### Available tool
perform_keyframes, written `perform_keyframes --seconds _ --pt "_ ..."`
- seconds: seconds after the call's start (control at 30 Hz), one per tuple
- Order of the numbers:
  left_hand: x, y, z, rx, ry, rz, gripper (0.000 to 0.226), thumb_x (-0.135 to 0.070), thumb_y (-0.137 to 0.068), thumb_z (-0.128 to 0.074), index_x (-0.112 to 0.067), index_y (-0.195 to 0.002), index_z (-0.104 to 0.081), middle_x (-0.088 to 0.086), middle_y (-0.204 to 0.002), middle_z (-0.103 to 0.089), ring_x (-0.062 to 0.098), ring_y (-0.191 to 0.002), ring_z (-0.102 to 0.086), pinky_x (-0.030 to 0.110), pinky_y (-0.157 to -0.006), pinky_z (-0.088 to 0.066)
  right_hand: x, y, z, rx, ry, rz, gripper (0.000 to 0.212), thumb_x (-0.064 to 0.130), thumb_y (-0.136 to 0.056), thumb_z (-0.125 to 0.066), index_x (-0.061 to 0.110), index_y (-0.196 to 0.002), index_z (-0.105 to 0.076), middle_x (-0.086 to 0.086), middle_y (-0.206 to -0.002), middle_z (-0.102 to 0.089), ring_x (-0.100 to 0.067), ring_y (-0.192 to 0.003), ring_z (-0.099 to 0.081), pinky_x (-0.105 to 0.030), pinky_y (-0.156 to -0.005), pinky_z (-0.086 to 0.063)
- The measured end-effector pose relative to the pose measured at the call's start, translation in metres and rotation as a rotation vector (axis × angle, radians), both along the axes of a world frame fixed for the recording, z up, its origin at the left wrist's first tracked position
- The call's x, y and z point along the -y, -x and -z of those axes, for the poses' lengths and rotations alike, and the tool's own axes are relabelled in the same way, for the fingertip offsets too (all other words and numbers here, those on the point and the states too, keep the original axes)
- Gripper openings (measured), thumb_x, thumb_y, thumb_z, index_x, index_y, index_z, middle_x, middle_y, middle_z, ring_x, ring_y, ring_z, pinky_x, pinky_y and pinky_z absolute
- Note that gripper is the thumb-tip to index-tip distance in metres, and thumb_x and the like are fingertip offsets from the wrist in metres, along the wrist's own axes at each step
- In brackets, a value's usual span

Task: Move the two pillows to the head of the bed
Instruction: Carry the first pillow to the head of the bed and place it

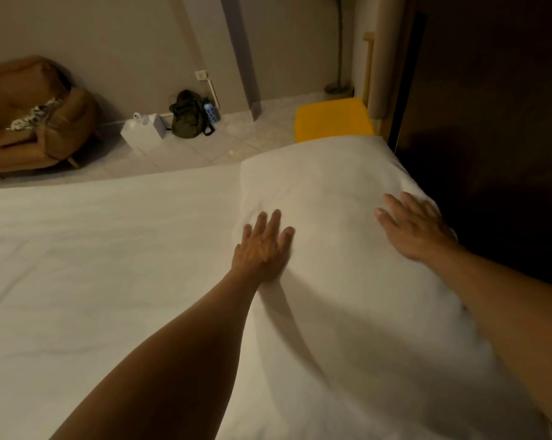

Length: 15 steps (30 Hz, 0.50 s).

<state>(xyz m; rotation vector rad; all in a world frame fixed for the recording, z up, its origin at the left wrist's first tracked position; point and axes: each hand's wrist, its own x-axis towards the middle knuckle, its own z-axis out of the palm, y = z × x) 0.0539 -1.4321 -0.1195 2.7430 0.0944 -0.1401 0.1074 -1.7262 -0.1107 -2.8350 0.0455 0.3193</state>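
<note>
1. A brown armchair (36, 119) is sitting at the upper left of the frame, with a patterned cloth (35, 114) lying on its seat.
2. A white box (143, 131) and a dark green backpack (189, 114) are resting on the tiled floor (224, 147) in the upper middle, against the wall.
3. The bed (93, 255), covered in a white sheet, is filling the lower left and centre of the frame.
4. The left hand (263, 249) is lying flat, fingers spread and released, pressing on the left edge of the pillow (325, 198) just right of centre.
5. The white pillow is lying on the right side of the bed, against the dark headboard (490, 154) at the right of the frame; only one pillow can be told apart.
6. A yellow stool (333, 119) is standing beyond the pillow's far end, upper right of centre.
7. The right hand (414, 230) is resting palm down, fingers open and gripping nothing, on the pillow's right edge beside the headboard.
</note>
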Motion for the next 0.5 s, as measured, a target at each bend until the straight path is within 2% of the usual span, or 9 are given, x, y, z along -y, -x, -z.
perform_keyframes --seconds 0.07,0.1,0.13,0.17,0.2,0.27,0.33,0.43,0.5 --pt "-0.012 0.010 0.002 0.006 0.063 0.030 0.046 -0.037 -0.096 -0.023 -0.014 -0.136 -0.031 0.028 -0.147 -0.043 0.053 -0.129 -0.045 0.069 -0.085 -0.048 0.007 0.005 -0.003 0.009 -0.042 0.058 0.064 0.061 -0.095 -0.016 0.033 -0.153 -0.011 -0.004 -0.162 -0.009 -0.028 -0.147 -0.007 -0.042 -0.119 -0.005" --pt "-0.017 0.011 0.005 -0.009 0.060 0.072 0.035 -0.024 -0.094 -0.027 -0.010 -0.124 -0.036 0.035 -0.132 -0.053 0.059 -0.111 -0.056 0.066 -0.066 -0.053 0.008 0.010 -0.007 0.017 -0.056 0.077 0.063 0.056 -0.097 -0.018 0.029 -0.153 -0.013 -0.007 -0.161 -0.011 -0.029 -0.146 -0.010 -0.041 -0.119 -0.006" --pt "-0.019 0.012 0.007 0.040 0.059 0.081 0.031 -0.018 -0.092 -0.028 -0.008 -0.119 -0.037 0.038 -0.125 -0.055 0.059 -0.101 -0.059 0.062 -0.058 -0.054 0.009 0.014 -0.011 0.023 -0.080 0.106 0.062 0.054 -0.098 -0.020 0.026 -0.153 -0.015 -0.008 -0.161 -0.013 -0.030 -0.146 -0.012 -0.040 -0.118 -0.008" --pt "-0.018 0.015 0.002 -0.004 0.051 0.066 0.033 -0.020 -0.094 -0.028 -0.008 -0.123 -0.037 0.036 -0.129 -0.053 0.057 -0.106 -0.057 0.063 -0.062 -0.054 0.009 0.019 -0.016 0.038 -0.104 0.144 0.063 0.055 -0.097 -0.021 0.026 -0.153 -0.016 -0.009 -0.161 -0.013 -0.032 -0.145 -0.013 -0.042 -0.118 -0.010" --pt "-0.015 0.018 -0.004 -0.012 0.029 0.006 0.043 -0.032 -0.098 -0.025 -0.012 -0.135 -0.035 0.029 -0.143 -0.045 0.052 -0.122 -0.050 0.066 -0.079 -0.051 0.009 0.023 -0.020 0.062 -0.120 0.174 0.064 0.058 -0.096 -0.023 0.027 -0.152 -0.018 -0.008 -0.160 -0.014 -0.034 -0.144 -0.014 -0.045 -0.118 -0.012" --pt "-0.010 0.024 -0.007 0.032 -0.041 -0.091 0.072 -0.066 -0.094 -0.007 -0.029 -0.155 -0.015 0.004 -0.164 -0.018 0.032 -0.149 -0.020 0.057 -0.113 -0.029 0.004 0.034 -0.028 0.142 -0.100 0.157 0.067 0.063 -0.093 -0.023 0.029 -0.151 -0.020 -0.005 -0.160 -0.014 -0.033 -0.144 -0.015 -0.049 -0.117 -0.014" --pt "-0.001 0.037 -0.006 0.087 -0.080 0.003 0.079 -0.077 -0.087 0.003 -0.039 -0.156 -0.001 -0.007 -0.166 -0.004 0.022 -0.153 -0.003 0.050 -0.119 -0.019 -0.007 0.052 -0.034 0.235 -0.063 0.035 0.069 0.066 -0.091 -0.023 0.031 -0.150 -0.022 -0.002 -0.161 -0.015 -0.029 -0.145 -0.015 -0.045 -0.116 -0.012" --pt "0.010 0.077 -0.005 -0.027 -0.075 0.062 0.072 -0.079 -0.087 -0.001 -0.049 -0.152 0.009 -0.010 -0.166 0.005 0.021 -0.152 0.004 0.052 -0.120 -0.016 -0.012 0.091 -0.023 0.268 0.029 -0.135 0.074 0.072 -0.085 -0.018 0.035 -0.148 -0.030 -0.001 -0.159 -0.024 -0.027 -0.145 -0.020 -0.043 -0.115 -0.011" --pt "0.002 0.105 -0.008 -0.121 -0.066 -0.039 0.072 -0.081 -0.084 0.000 -0.051 -0.147 0.018 -0.007 -0.166 0.006 0.026 -0.153 0.001 0.055 -0.119 -0.017 0.003 0.112 -0.018 0.151 0.005 -0.029 0.079 0.075 -0.082 -0.017 0.035 -0.149 -0.027 -0.004 -0.159 -0.023 -0.029 -0.145 -0.019 -0.049 -0.117 -0.014"
